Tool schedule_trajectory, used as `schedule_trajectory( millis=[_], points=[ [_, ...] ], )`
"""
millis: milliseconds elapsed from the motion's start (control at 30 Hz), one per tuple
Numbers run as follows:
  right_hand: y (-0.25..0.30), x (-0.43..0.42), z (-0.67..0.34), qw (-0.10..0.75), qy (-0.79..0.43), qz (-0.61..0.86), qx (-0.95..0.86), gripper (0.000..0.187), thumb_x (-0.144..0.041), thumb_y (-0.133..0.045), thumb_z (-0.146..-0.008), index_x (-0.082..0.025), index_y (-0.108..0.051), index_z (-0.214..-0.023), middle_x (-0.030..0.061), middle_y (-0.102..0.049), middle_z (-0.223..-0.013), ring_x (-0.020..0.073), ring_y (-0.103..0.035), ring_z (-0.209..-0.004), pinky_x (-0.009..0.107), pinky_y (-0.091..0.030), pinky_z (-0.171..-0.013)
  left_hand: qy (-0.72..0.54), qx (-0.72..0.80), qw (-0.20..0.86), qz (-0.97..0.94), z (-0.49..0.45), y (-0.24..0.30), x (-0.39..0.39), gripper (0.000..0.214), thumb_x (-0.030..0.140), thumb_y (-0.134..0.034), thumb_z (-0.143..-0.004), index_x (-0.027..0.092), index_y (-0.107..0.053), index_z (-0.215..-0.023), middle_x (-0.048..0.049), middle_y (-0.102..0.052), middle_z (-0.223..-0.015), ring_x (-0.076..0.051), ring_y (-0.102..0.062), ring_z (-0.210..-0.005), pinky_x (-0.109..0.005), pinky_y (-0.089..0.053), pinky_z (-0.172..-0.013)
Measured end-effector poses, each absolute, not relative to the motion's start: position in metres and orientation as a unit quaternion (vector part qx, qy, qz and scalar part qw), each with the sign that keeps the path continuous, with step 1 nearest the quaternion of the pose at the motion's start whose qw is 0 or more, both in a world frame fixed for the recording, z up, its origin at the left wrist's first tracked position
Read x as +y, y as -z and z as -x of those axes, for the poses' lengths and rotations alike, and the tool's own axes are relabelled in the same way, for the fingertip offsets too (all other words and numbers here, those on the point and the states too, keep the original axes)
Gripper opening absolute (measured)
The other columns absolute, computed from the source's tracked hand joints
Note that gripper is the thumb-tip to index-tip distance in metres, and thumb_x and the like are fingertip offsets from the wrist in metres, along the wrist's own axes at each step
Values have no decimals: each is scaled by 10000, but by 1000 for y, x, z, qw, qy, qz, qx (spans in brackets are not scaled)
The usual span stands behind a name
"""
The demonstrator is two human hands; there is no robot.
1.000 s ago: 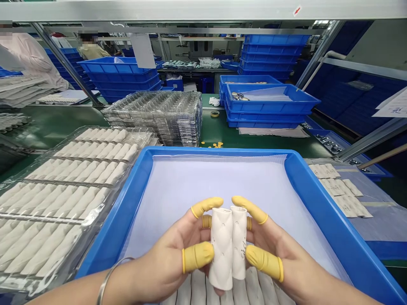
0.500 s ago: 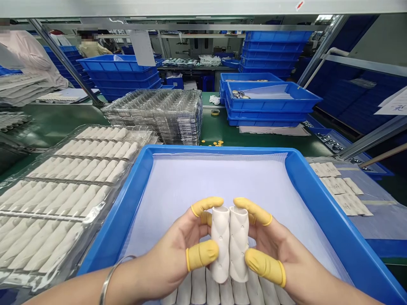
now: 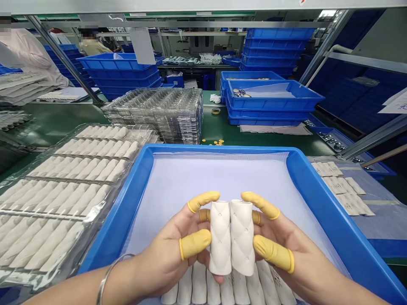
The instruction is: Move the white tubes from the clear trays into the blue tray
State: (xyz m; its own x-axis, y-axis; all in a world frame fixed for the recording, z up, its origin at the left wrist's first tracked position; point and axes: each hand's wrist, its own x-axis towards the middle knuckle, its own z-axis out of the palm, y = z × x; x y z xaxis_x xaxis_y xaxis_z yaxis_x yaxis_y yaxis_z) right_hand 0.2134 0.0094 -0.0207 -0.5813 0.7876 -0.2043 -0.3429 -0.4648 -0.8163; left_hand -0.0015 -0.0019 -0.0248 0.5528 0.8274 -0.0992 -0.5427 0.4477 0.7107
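Yellow finger cots cover fingertips and thumbs on both hands. My left hand (image 3: 178, 241) is closed around a white quilted tube (image 3: 220, 237), thumb at its left side. In my right hand (image 3: 280, 241) a second white quilted tube (image 3: 242, 237) is gripped the same way. The tubes stand nearly upright side by side, with a narrow gap at the top. Below them, a row of similar white tubes (image 3: 199, 284) lies in a blue tray (image 3: 219, 148) lined with a white sheet (image 3: 219, 173). My hands partly hide that row.
Left of the tray, a clear plastic tray (image 3: 110, 183) holds rows of white tubes. Behind stand stacked clear trays (image 3: 155, 114) and blue bins (image 3: 273, 103). More white pieces (image 3: 341, 186) lie on the right. A metal bar (image 3: 203, 5) crosses overhead.
Both tubes have risen slightly and moved a little apart at the top. They have turned, showing more of their quilted faces. More of the row beneath shows.
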Motion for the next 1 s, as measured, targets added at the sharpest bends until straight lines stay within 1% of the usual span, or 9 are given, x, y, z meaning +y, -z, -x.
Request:
schedule_trajectory(
  millis=[133, 200, 300, 467, 633, 700, 767, 833, 1000],
  points=[
    [20, 8, -209, 371, -775, 306, -410, 478, -394, -799, -843, -415, -562, -1258, -5, -591, -1219, 215, -500, -1187, 326, -444, -967, -429, 227, 807, -337, 0, 29, -3, 466, 246, -675, -839, 381, -508, -1253, -18, -582, -1068, -123, -667, -764, -243, -578, -626],
    [18, 8, -208, 369, -774, 303, -416, 492, -401, -810, -829, -416, -562, -1254, -4, -593, -1214, 216, -504, -1186, 332, -439, -974, -428, 227, 807, -337, -1, 31, -3, 476, 243, -673, -841, 375, -495, -1262, -22, -583, -1058, -126, -666, -766, -243, -579, -621],
    [16, 7, -209, 360, -786, 294, -407, 493, -385, -802, -842, -411, -550, -1265, 5, -600, -1199, 226, -521, -1170, 348, -460, -953, -421, 224, 813, -335, 0, 31, -3, 472, 251, -652, -859, 375, -477, -1280, -24, -594, -1038, -128, -672, -763, -234, -572, -618],
    [17, 7, -213, 341, -818, 273, -376, 480, -365, -747, -897, -431, -494, -1299, 11, -618, -1146, 223, -616, -1039, 294, -541, -745, -429, 224, 812, -326, 1, 29, -2, 480, 231, -624, -877, 385, -459, -1301, -27, -621, -1022, -117, -672, -728, -209, -560, -594],
    [18, 8, -211, 339, -821, 271, -370, 438, -341, -731, -916, -438, -513, -1283, 0, -617, -1147, 219, -604, -1068, 316, -534, -800, -419, 234, 821, -308, 2, 27, -3, 458, 196, -605, -879, 369, -488, -1286, -29, -616, -1029, -121, -660, -730, -218, -546, -584],
    [19, 8, -210, 344, -814, 277, -376, 435, -348, -739, -908, -433, -528, -1278, 2, -603, -1173, 224, -561, -1128, 325, -525, -830, -426, 251, 808, -321, 3, 28, -4, 479, 236, -653, -851, 371, -498, -1284, -31, -605, -1072, -152, -639, -869, -241, -540, -660],
    [21, 6, -209, 353, -800, 285, -393, 473, -373, -764, -881, -425, -530, -1289, 6, -590, -1181, 228, -506, -1192, 337, -501, -888, -440, 273, 784, -343, 3, 30, -5, 524, 290, -716, -805, 363, -510, -1281, -35, -592, -1117, -183, -569, -1040, -297, -513, -822],
    [23, 4, -208, 355, -790, 292, -405, 535, -392, -791, -851, -419, -516, -1309, 11, -580, -1190, 237, -464, -1237, 361, -467, -951, -447, 282, 768, -360, 3, 33, -6, 554, 316, -741, -781, 354, -512, -1283, -40, -585, -1121, -199, -519, -1107, -339, -471, -912],
    [24, 3, -210, 339, -794, 297, -407, 584, -394, -800, -844, -415, -486, -1336, 21, -568, -1265, 251, -474, -1237, 409, -430, -1006, -432, 235, 798, -348, 1, 35, -4, 534, 273, -672, -840, 381, -459, -1317, -43, -571, -1068, -154, -633, -825, -247, -543, -618]
  ],
)
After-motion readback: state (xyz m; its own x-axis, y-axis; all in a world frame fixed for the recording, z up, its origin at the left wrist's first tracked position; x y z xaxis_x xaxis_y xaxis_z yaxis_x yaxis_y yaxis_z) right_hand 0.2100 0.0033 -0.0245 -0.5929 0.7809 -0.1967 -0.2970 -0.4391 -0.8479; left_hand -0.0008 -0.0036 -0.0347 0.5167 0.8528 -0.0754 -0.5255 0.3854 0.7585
